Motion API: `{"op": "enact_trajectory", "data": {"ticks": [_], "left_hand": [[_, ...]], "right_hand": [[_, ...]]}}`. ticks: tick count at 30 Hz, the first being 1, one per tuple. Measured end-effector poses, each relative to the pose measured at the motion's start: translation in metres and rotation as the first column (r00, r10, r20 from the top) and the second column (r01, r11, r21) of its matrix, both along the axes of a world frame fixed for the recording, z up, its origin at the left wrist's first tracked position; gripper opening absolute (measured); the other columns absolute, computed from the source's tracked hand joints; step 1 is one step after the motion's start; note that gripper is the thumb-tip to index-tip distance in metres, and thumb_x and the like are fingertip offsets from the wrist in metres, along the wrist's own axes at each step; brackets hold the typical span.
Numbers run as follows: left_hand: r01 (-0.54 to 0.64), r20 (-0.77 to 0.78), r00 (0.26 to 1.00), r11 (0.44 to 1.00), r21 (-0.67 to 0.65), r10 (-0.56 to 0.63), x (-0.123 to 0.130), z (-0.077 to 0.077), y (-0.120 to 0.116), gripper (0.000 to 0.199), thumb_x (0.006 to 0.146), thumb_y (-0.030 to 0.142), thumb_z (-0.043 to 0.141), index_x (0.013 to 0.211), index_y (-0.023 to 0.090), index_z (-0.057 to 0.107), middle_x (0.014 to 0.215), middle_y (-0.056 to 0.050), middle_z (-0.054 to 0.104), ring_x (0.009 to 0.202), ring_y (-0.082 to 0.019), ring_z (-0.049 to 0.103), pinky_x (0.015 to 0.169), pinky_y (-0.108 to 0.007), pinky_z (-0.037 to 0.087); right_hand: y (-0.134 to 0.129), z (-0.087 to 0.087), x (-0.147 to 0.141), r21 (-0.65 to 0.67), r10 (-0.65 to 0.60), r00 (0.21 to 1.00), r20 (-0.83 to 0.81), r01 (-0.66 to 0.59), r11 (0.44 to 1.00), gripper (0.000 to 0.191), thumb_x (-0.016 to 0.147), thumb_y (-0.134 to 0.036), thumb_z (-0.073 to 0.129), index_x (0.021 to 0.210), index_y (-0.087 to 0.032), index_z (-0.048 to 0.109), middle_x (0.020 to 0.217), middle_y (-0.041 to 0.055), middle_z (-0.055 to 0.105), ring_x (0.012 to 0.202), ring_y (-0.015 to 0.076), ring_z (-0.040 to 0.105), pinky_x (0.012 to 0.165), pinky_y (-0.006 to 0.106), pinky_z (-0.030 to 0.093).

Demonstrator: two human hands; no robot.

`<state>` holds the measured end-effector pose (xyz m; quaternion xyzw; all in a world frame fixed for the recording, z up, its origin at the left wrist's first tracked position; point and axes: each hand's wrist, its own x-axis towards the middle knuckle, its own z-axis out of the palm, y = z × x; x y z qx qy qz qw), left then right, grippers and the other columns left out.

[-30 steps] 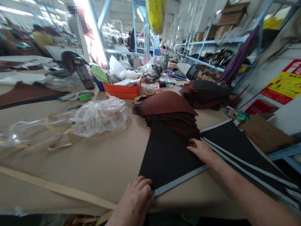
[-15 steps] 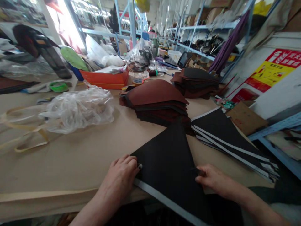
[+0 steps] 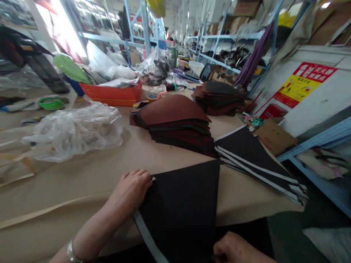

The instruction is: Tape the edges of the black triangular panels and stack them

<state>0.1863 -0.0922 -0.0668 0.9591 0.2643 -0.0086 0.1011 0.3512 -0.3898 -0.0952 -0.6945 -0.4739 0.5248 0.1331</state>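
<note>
A black triangular leather panel (image 3: pixel 178 208) with a grey edge strip (image 3: pixel 146 233) lies across the near table edge and hangs over it. My left hand (image 3: pixel 128 193) grips its left corner, where a small white tab shows. My right hand (image 3: pixel 236 248) sits low at the bottom of the view, close to the panel's lower right edge, and is partly cut off. Beyond them lie a stack of reddish-brown panels (image 3: pixel 172 117) and a pile of black panels with grey strips (image 3: pixel 255 160). A metal bracelet (image 3: pixel 71 252) circles my left wrist.
The tan paper-covered table (image 3: pixel 82 190) carries a crumpled plastic bag (image 3: pixel 76 135), an orange box (image 3: pixel 109 95), a tape roll (image 3: pixel 153 96) and another dark stack (image 3: pixel 218 98). A cardboard box (image 3: pixel 274 137) sits past the right table edge. Blue shelving (image 3: pixel 227 47) stands behind.
The black panel has slid toward me and over the near table edge. Both hands have moved toward me with it, my right hand dropping lowest. The view has turned slightly.
</note>
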Motion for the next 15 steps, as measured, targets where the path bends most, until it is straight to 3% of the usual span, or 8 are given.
{"op": "enact_trajectory", "data": {"ticks": [2, 3, 5, 7, 9, 11, 15], "left_hand": [[0.005, 0.014, 1.0, 1.0, -0.021, -0.004, -0.01, -0.003, 0.004, 0.023, 0.09, 0.026, 0.04, 0.077, 0.018, 0.057, 0.087, -0.008, 0.064, 0.084, -0.023, 0.059, 0.076, -0.035, 0.041], [0.012, 0.032, 0.999, 0.999, -0.045, -0.011, -0.015, -0.003, 0.006, 0.022, 0.089, 0.027, 0.041, 0.077, 0.018, 0.057, 0.088, -0.008, 0.064, 0.084, -0.023, 0.059, 0.076, -0.035, 0.042], [0.036, 0.106, 0.994, 0.993, -0.109, -0.025, -0.023, -0.001, 0.008, 0.021, 0.088, 0.028, 0.042, 0.076, 0.019, 0.057, 0.086, -0.008, 0.064, 0.083, -0.022, 0.059, 0.075, -0.034, 0.043], [0.049, 0.217, 0.976, 0.982, -0.181, -0.008, -0.028, 0.006, 0.004, 0.021, 0.087, 0.03, 0.043, 0.075, 0.019, 0.056, 0.082, -0.006, 0.063, 0.081, -0.021, 0.059, 0.075, -0.033, 0.043], [0.051, 0.316, 0.948, 0.957, -0.285, 0.044, -0.027, 0.017, -0.008, 0.02, 0.087, 0.031, 0.043, 0.073, 0.02, 0.052, 0.081, -0.004, 0.063, 0.077, -0.018, 0.058, 0.072, -0.03, 0.043], [0.072, 0.365, 0.926, 0.902, -0.425, 0.098, -0.023, 0.029, -0.026, 0.022, 0.088, 0.032, 0.044, 0.07, 0.02, 0.047, 0.081, -0.002, 0.063, 0.073, -0.014, 0.056, 0.068, -0.027, 0.042], [0.079, 0.331, 0.925, 0.758, -0.647, 0.186, -0.008, 0.036, -0.057, 0.027, 0.086, 0.033, 0.049, 0.064, 0.019, 0.042, 0.069, 0.003, 0.056, 0.064, -0.011, 0.047, 0.058, -0.024, 0.036]], "right_hand": [[0.003, 0.028, 0.009, -0.057, -0.019, 0.999, 0.041, 0.021, 0.998, 0.007, 0.064, -0.015, 0.062, 0.058, -0.016, 0.057, 0.051, -0.0066, 0.043, 0.05, 0.0053, 0.039, 0.045, 0.017, 0.025], [0.007, 0.042, 0.015, -0.025, -0.051, 0.997, 0.054, 0.053, 0.998, 0.004, 0.067, -0.016, 0.062, 0.063, -0.017, 0.06, 0.055, -0.0061, 0.049, 0.053, 0.0061, 0.043, 0.047, 0.017, 0.028], [0.022, 0.066, 0.029, 0.135, -0.129, 0.987, 0.093, 0.115, 0.984, 0.007, 0.076, -0.02, 0.058, 0.077, -0.019, 0.065, 0.068, -0.0043, 0.058, 0.064, 0.008, 0.051, 0.056, 0.017, 0.035], [0.044, 0.077, 0.039, 0.302, -0.172, 0.968, 0.181, 0.111, 0.947, 0.015, 0.081, -0.023, 0.056, 0.091, -0.02, 0.066, 0.078, -0.0021, 0.061, 0.07, 0.0093, 0.053, 0.064, 0.019, 0.038], [0.068, 0.073, 0.043, 0.378, -0.15, 0.95, 0.274, 0.037, 0.925, 0.026, 0.081, -0.023, 0.058, 0.106, -0.022, 0.065, 0.084, -0.0003, 0.061, 0.071, 0.0107, 0.054, 0.067, 0.021, 0.039], [0.087, 0.058, 0.037, 0.376, -0.077, 0.924, 0.374, -0.076, 0.923, 0.037, 0.078, -0.024, 0.063, 0.115, -0.022, 0.061, 0.092, 0.0024, 0.062, 0.078, 0.0139, 0.057, 0.071, 0.024, 0.041], [0.094, 0.028, 0.012, 0.312, 0.03, 0.878, 0.478, -0.202, 0.928, 0.041, 0.079, -0.019, 0.059, 0.12, -0.018, 0.057, 0.106, 0.0076, 0.064, 0.089, 0.0204, 0.061, 0.076, 0.029, 0.043]]}}
